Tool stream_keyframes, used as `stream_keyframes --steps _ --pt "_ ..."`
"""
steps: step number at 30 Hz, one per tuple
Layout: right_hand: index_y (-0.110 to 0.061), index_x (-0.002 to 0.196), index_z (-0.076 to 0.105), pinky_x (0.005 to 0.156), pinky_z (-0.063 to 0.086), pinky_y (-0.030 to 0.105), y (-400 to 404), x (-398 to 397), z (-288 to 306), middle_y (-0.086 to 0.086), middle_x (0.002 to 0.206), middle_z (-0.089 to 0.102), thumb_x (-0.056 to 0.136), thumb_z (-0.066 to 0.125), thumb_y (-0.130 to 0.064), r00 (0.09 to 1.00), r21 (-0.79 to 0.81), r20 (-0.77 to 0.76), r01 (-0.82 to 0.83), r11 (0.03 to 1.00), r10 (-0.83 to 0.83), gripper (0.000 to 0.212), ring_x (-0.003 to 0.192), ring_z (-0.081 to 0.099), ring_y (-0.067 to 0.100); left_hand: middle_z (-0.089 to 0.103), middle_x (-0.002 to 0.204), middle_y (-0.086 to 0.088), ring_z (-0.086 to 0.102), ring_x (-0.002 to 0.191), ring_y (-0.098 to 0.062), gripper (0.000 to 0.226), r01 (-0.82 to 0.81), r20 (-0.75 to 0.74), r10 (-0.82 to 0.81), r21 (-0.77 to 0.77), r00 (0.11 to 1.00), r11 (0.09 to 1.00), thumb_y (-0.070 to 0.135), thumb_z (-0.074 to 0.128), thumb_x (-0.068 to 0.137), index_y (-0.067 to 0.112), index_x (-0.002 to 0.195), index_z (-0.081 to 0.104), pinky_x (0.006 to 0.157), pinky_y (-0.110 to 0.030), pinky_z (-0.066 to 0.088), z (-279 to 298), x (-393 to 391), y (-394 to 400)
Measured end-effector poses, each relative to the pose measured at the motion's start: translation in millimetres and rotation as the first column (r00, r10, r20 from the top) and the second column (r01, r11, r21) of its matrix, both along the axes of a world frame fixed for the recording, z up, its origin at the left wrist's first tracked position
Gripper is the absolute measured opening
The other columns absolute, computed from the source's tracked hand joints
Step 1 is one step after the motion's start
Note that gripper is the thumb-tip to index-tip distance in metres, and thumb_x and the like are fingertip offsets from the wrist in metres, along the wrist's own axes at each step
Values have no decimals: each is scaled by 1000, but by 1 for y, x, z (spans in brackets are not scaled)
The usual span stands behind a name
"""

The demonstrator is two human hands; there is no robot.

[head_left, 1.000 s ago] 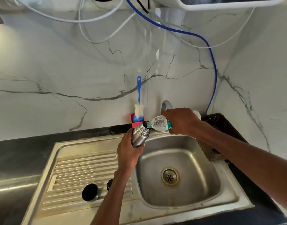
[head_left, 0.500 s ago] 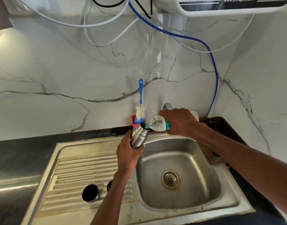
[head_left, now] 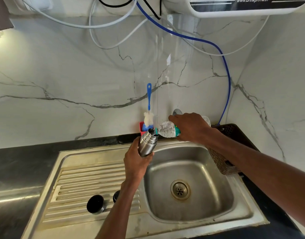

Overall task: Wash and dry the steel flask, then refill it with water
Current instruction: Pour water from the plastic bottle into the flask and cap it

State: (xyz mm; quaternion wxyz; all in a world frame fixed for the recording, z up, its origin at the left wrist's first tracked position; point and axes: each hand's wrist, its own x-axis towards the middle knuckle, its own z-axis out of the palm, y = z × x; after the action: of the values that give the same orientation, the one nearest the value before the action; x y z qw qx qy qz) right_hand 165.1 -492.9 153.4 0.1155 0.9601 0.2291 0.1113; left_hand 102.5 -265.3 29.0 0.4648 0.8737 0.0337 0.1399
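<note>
While your left hand (head_left: 135, 163) holds the steel flask (head_left: 147, 143) with fingers wrapped around its lower body, the flask stands tilted above the back left corner of the sink basin (head_left: 196, 211), its mouth open and pointing up to the right. Your right hand (head_left: 189, 126) grips a clear plastic bottle (head_left: 167, 129) (it has a green label), lying almost horizontal, and the bottle's neck meets the flask's mouth. Two dark caps lie on the ribbed drainboard (head_left: 89, 180): the larger cap (head_left: 95, 204) in full view, the smaller cap (head_left: 116, 196) half hidden by your left forearm. A blue bottle brush (head_left: 148, 107) stands in a red holder (head_left: 141, 127) behind the flask. A brown basket (head_left: 220, 163) sits just right of the basin.
</note>
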Motion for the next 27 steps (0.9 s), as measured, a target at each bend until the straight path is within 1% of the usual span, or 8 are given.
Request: stream_keyframes --steps 5,7,10,13,19,27 --pt "-23 135 47 65 38 32 0 1 0 -3 113 66 81 76 -45 1000 -2 9 -4 1000 4 65 94 65 23 74 121 7 67 91 -3 80 2 -6 -2 -1 1000 1000 28 94 71 26 142 58 70 0 39 2 0 -1" --pt "-24 134 47 65 38 32 -1 1 -1 -3 112 66 81 76 -46 1000 -2 14 -3 1000 3 65 93 64 22 74 121 8 67 91 -3 79 6 -4 -6 -1 1000 1000 27 94 71 27 142 59 68 1 40 2 -1 -1" --pt "-24 135 47 64 38 32 -2 2 -1 -3 112 66 80 77 -46 1000 11 7 -5 1000 5 65 92 64 22 74 122 8 67 92 -3 79 11 -1 -11 1 1000 1000 28 94 72 27 142 58 69 -1 41 2 -1 -1" --pt "-25 133 48 65 39 32 -1 2 -1 -3 111 66 81 76 -48 1000 21 6 -9 1000 9 63 91 63 20 74 121 8 67 91 -2 79 11 0 -11 2 1000 1000 29 95 72 27 142 58 68 0 41 3 -1 -2" --pt "-25 136 46 65 38 32 -2 2 -1 -3 114 66 81 76 -48 1000 17 10 -8 1000 8 66 94 63 21 74 116 12 67 88 0 75 7 5 -7 -3 1000 1000 31 93 72 31 138 59 67 -1 42 4 -3 -2" --pt "-24 134 47 65 40 33 -1 0 1 -1 115 63 82 76 -48 1000 0 18 -13 1000 13 64 92 62 20 74 118 11 67 89 -1 76 3 13 -3 -2 1000 1000 32 94 72 30 139 59 66 -1 42 3 -2 -2"
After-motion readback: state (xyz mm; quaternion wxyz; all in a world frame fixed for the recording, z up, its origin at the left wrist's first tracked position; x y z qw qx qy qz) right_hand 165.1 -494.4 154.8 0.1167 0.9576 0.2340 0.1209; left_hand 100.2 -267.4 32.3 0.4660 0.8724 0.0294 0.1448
